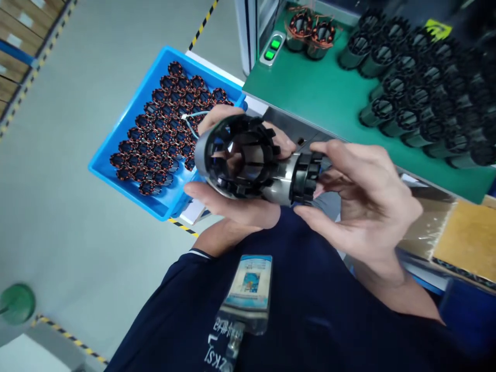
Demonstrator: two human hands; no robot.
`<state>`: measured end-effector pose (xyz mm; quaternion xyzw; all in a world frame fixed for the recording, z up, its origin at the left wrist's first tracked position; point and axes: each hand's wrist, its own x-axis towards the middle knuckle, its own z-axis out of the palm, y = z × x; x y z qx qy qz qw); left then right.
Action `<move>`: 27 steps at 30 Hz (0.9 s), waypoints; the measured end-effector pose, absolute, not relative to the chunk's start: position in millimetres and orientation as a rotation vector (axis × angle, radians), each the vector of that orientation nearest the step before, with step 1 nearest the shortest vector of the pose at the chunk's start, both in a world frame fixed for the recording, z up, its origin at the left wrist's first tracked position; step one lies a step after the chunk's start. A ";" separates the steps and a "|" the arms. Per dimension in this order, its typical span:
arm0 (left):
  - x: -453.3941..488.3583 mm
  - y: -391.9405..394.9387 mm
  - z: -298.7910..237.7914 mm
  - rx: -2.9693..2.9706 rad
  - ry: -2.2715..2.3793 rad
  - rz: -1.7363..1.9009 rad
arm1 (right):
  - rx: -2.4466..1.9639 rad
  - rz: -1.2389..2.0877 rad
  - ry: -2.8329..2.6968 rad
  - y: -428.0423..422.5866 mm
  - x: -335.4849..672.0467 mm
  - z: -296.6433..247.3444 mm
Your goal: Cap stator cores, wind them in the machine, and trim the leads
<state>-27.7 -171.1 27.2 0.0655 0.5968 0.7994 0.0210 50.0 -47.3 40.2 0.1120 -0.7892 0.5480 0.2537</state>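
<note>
My left hand [240,209] is closed round a motor stator core [240,155], a grey metal ring with black plastic teeth and no copper wire on it. The hollow inside of this core faces up at me. A second bare stator core [294,178] lies sideways against its right side, the two touching or overlapping. The thumb and fingers of my right hand [364,196] grip the second core's black toothed end. A thin light-blue cord [189,124] shows by my left wrist. Both cores are held up in front of my chest.
On the left a blue tray [116,129] holds many copper-wound stators. The green bench [306,88] carries rows of bare stator cores [403,119], two wound stators [310,33] and a green two-button switch [273,49]. A cardboard box [468,232] is at the right.
</note>
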 end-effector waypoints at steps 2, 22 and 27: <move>-37.2 -173.0 36.8 -0.147 1.773 2.801 | 0.359 1.513 -2.105 -48.8 40.5 38.1; -87.0 -98.8 37.1 0.547 1.484 3.152 | 0.226 1.461 -2.143 9.7 19.0 41.2; -86.8 -76.9 39.3 0.402 1.723 3.046 | 0.138 1.419 -2.158 26.2 22.5 39.4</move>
